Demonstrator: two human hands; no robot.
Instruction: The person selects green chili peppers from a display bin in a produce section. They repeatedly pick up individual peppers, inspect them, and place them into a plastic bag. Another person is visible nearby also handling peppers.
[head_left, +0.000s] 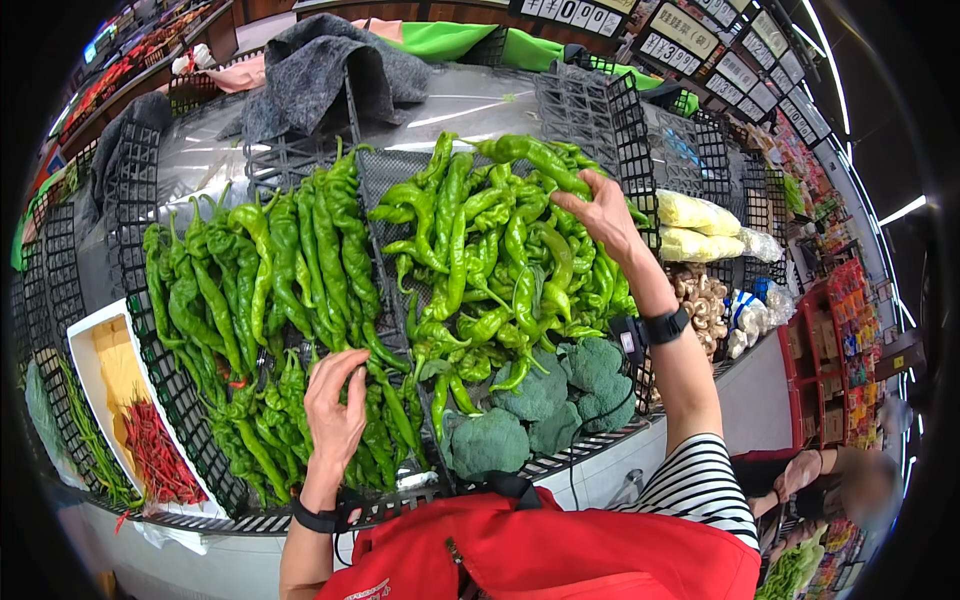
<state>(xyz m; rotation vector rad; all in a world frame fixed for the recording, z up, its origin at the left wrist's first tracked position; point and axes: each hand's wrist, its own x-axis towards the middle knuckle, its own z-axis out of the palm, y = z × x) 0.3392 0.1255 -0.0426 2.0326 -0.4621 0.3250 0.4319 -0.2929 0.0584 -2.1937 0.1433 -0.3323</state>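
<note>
A long green pepper (529, 154) is gripped at one end by my right hand (604, 217), at the far right of a loose, jumbled pile of green peppers (480, 247). My left hand (334, 409) hovers over the lower part of the left-hand pepper section, thumb apart from the bent fingers, with nothing visible in it. Around it, green peppers (262, 270) lie side by side in rows, mostly lengthwise. Several broccoli heads (491, 442) sit below the jumbled pile, near the front edge.
Black mesh dividers (172, 382) split the display. On the left stands a white foam box (112, 352) with red chillies (157, 450). Bagged yellow vegetables (697, 225) and mushrooms (697, 300) are at right. Grey cloth (330, 67) lies behind. Another person (810, 480) is at lower right.
</note>
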